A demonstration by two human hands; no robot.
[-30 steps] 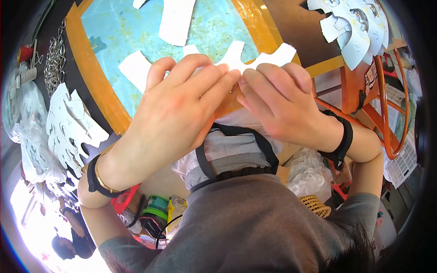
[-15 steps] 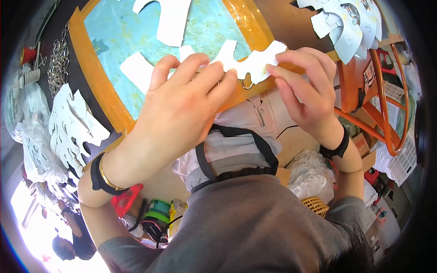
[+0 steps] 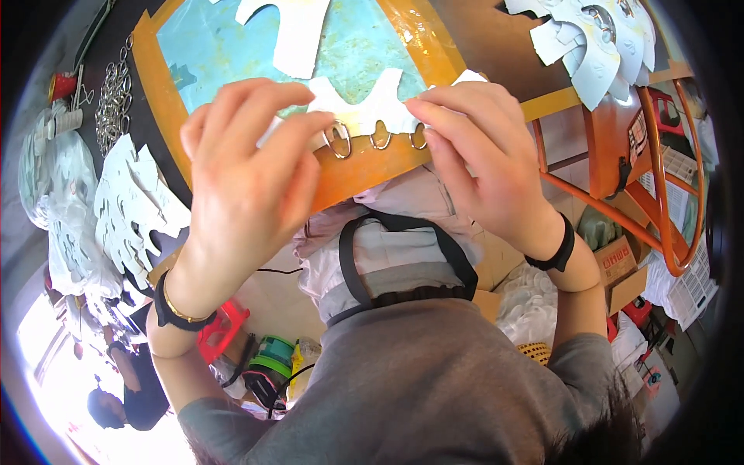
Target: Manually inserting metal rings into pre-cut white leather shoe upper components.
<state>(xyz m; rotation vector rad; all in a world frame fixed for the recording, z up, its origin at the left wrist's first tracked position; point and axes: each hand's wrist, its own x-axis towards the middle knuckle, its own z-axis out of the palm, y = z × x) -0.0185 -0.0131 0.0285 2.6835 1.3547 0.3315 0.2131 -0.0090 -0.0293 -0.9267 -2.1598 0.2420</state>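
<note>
A white scalloped cut piece (image 3: 376, 106) lies along the near edge of the board, with several metal rings hanging at its lower side. My left hand (image 3: 248, 155) is over its left end, fingers bent and apart; a fingertip touches the piece beside the leftmost ring (image 3: 339, 142), while the thumb stands away. The middle ring (image 3: 380, 136) hangs between both hands. My right hand (image 3: 484, 143) grips the right part, finger and thumb tips close by the right ring (image 3: 418, 137). Its palm side and part of the piece are hidden.
A blue-topped board (image 3: 225, 54) with orange taped edges is under the work, another white piece (image 3: 301, 39) on it. Metal rings (image 3: 115, 108) and white cut pieces (image 3: 136, 209) are piled left; more pieces (image 3: 597, 46) lie far right. An orange metal frame (image 3: 659, 194) stands right.
My left hand has drawn back left, its fingers spreading and uncovering the rings. My right hand has shifted left along the white piece, toward the right ring.
</note>
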